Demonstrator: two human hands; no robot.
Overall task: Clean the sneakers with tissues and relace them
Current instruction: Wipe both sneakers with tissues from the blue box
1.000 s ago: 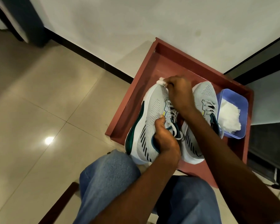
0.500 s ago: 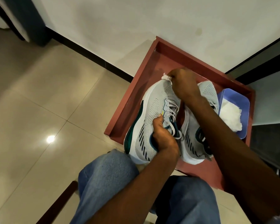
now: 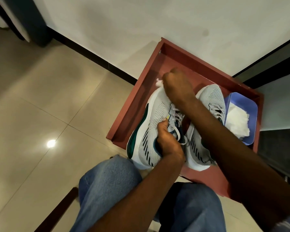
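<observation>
Two grey mesh sneakers with white soles and green trim stand side by side in a red tray [image 3: 137, 91]. My left hand [image 3: 168, 141] grips the left sneaker [image 3: 151, 124] at its collar, thumb on the upper. My right hand [image 3: 177, 84] presses a small white tissue [image 3: 159, 83] against that shoe's toe; only a corner of the tissue shows past my fingers. My right forearm crosses over the right sneaker [image 3: 209, 96] and hides its middle. Both shoes are laced.
A blue plastic tub [image 3: 241, 101] with white tissues [image 3: 238, 121] sits at the tray's right side. The tray stands on beige floor tiles against a white wall with a black skirting. My jeans-clad knees and a dark wooden chair edge [image 3: 57, 213] are below.
My right hand with the tissue has slid forward along the left sneaker to its toe tip. The left hand keeps its grip at the collar.
</observation>
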